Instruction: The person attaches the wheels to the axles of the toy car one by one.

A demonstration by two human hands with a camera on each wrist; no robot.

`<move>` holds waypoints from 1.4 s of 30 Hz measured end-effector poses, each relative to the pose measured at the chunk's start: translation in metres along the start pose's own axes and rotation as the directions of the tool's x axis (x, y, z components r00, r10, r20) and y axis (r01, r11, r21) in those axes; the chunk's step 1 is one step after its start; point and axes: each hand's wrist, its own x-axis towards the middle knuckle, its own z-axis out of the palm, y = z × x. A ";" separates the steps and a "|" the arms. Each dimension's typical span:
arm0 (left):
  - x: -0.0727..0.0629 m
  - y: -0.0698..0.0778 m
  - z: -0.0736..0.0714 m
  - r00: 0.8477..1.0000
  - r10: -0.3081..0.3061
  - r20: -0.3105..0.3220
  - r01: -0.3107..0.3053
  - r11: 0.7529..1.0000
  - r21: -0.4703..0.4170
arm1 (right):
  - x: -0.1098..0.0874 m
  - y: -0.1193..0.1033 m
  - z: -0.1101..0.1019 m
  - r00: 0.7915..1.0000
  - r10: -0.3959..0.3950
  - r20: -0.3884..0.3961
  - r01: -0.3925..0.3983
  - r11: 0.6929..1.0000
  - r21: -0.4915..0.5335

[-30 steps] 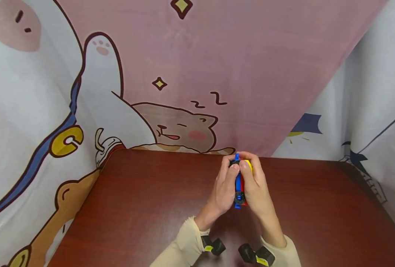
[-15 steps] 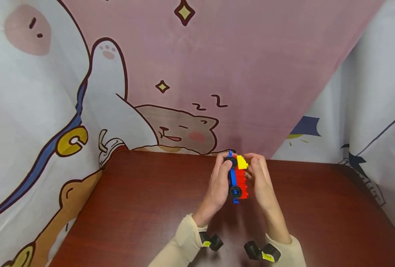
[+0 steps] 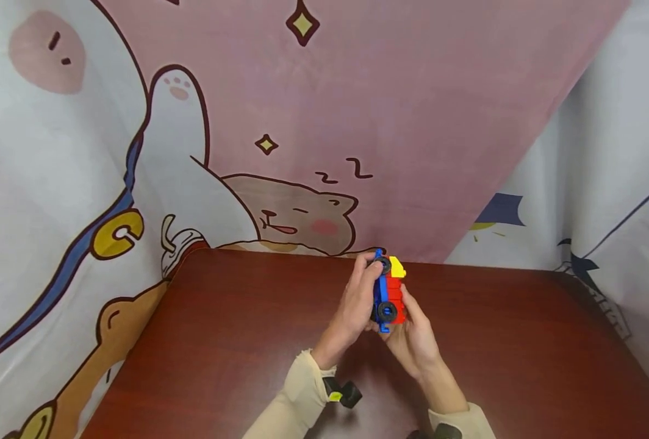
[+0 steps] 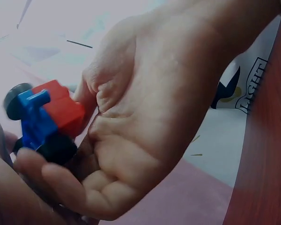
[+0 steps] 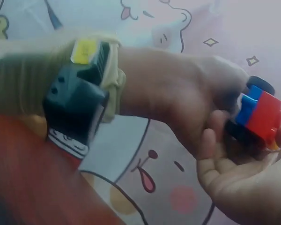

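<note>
A small toy car (image 3: 394,302) of building bricks is held over the table, its side with black wheels facing up. Its base is blue, its body red, and a yellow sloped piece sits toward the far end. My left hand (image 3: 360,296) grips the car from the left, thumb on the far wheel. On the other side my right hand (image 3: 420,344) holds the near end, its thumb along the red bricks and its fingers beneath. In the left wrist view, the right hand's curled fingers (image 4: 61,183) lie under a black wheel. The car's underside is partly hidden.
The dark red wooden table (image 3: 236,341) spreads beneath both hands. A pink and white cartoon-print cloth (image 3: 423,122) hangs behind and at the sides. Black wrist cameras are strapped over the cream sleeves, one on the left sleeve (image 3: 302,390).
The car has tilted to show its red and yellow side. My right hand came off its far right side, then moved toward me and took the near end. The left hand keeps its grip.
</note>
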 end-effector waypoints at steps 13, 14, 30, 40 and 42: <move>-0.004 0.002 0.000 0.997 0.071 -0.029 -0.071 0.997 -0.003 | 0.004 -0.004 -0.003 0.979 -0.159 -0.129 0.161 0.987 0.010; -0.005 0.002 0.001 0.995 0.092 -0.039 -0.091 0.996 0.020 | 0.003 -0.004 -0.002 0.973 -0.160 -0.168 0.158 0.987 -0.022; -0.015 -0.015 0.023 0.953 0.290 -0.085 -0.273 0.947 0.169 | 0.009 -0.005 0.013 0.755 -0.360 -0.547 -0.057 0.796 -0.602; -0.010 -0.023 0.021 0.972 0.157 -0.174 -0.160 0.987 -0.006 | 0.006 0.009 0.018 0.776 -0.570 -0.270 0.098 0.532 -0.841; -0.010 -0.026 0.020 0.978 0.144 -0.148 -0.138 0.989 0.049 | 0.005 0.011 0.016 0.807 -0.527 -0.266 0.075 0.538 -0.840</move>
